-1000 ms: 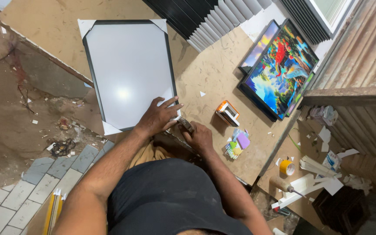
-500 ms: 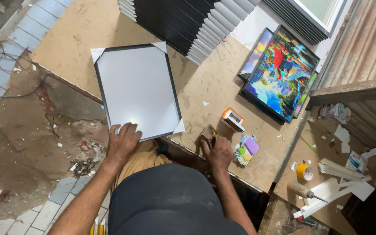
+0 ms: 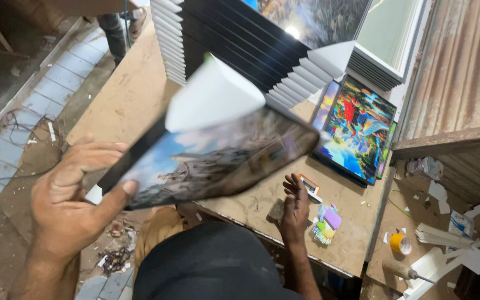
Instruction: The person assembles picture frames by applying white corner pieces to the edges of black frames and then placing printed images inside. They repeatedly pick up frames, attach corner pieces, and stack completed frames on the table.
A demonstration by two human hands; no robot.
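Gripped at its lower edge, the framed picture (image 3: pixel 218 161) tilts, blurred, above the workbench (image 3: pixel 123 100), thumb and curled fingers of the raised left hand (image 3: pixel 70 205) closed on it. Right hand (image 3: pixel 294 208) rests open on the bench, fingers spread, holding nothing, beside coloured paper scraps (image 3: pixel 326 222). Beyond stand a colourful framed painting (image 3: pixel 356 130) and stacked black frames (image 3: pixel 240 44)
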